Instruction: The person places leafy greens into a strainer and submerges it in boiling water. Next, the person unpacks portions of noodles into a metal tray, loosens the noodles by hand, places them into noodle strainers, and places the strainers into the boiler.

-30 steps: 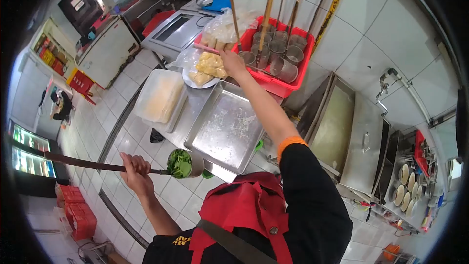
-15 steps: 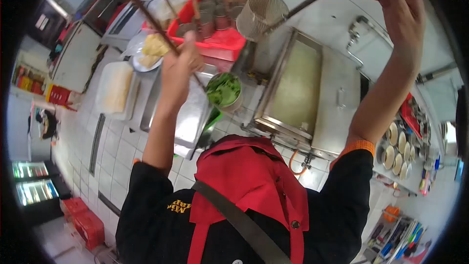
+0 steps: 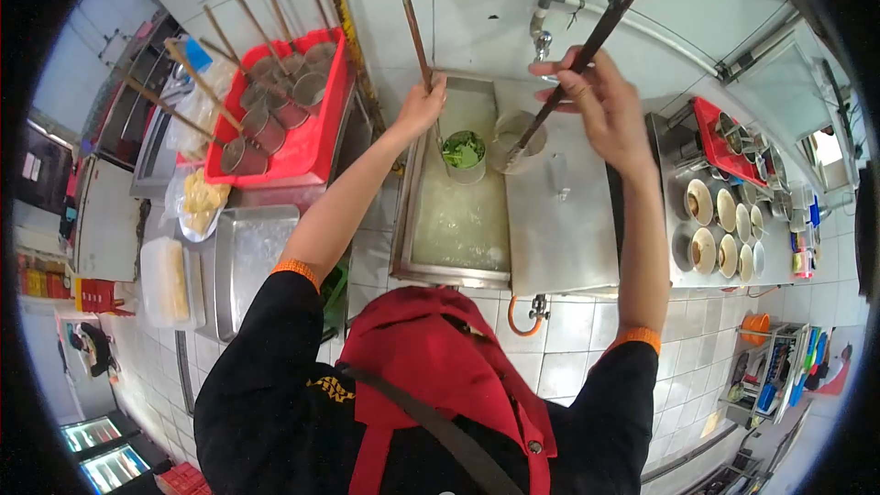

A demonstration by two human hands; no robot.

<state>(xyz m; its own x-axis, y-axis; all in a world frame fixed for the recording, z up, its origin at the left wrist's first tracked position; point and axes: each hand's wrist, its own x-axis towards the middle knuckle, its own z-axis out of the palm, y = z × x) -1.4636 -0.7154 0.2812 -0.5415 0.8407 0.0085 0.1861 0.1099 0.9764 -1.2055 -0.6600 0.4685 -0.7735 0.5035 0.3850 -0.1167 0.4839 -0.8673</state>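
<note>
My left hand (image 3: 423, 108) is closed round the wooden handle of a mesh strainer basket (image 3: 466, 161) filled with green leaves. That basket hangs at the water of the open boiler tank (image 3: 458, 225). My right hand (image 3: 605, 110) has its thumb and some fingers on the dark handle of a second strainer basket (image 3: 521, 143), other fingers spread. The second basket looks empty and is over the right part of the tank, beside the metal lid (image 3: 564, 229).
A red bin (image 3: 321, 142) of long-handled strainers stands at the left, near a metal tray (image 3: 252, 261), a plastic box (image 3: 167, 282) and a plate of yellow noodles (image 3: 203, 202). Several bowls (image 3: 703, 250) sit on the right counter. A tap (image 3: 543, 37) is on the wall.
The view has swung right toward the boiler. The leafy basket passed to my left hand and moved over to the tank. My right hand took an empty strainer from the red bin's side and brought it down there.
</note>
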